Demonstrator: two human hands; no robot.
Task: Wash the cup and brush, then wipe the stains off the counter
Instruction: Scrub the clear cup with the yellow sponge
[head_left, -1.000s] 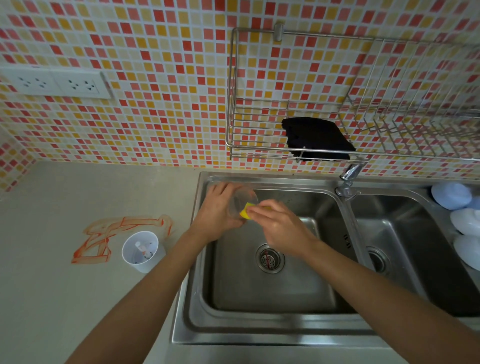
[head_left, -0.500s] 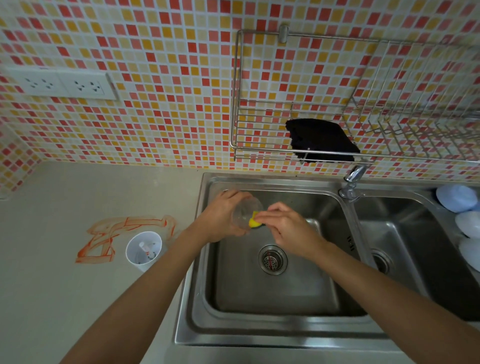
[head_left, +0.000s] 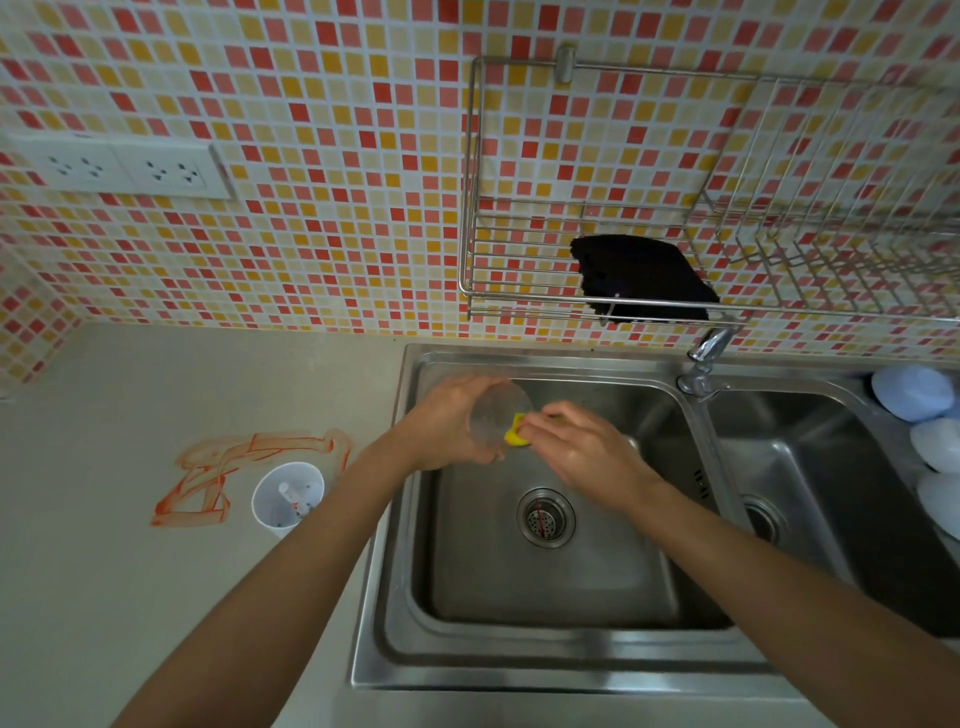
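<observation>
My left hand (head_left: 449, 423) grips a clear cup (head_left: 497, 415) tilted on its side over the left sink basin (head_left: 540, 571). My right hand (head_left: 582, 454) pinches a yellow sponge (head_left: 515, 435) against the cup's rim. On the counter to the left stands a white cup (head_left: 287, 498) with a small brush inside it. Orange stains (head_left: 228, 467) are smeared on the counter just behind and left of that white cup.
A tap (head_left: 706, 353) sits between the two basins. A black cloth (head_left: 641, 278) lies in the wire wall rack (head_left: 519, 306). Pale blue and white bowls (head_left: 914, 392) rest at the right edge of the right basin (head_left: 810, 493). Wall sockets (head_left: 119, 166) are upper left.
Both hands stay over the left basin; the sponge has shifted slightly along the cup's rim as my right hand moves. The cup stays in my left hand.
</observation>
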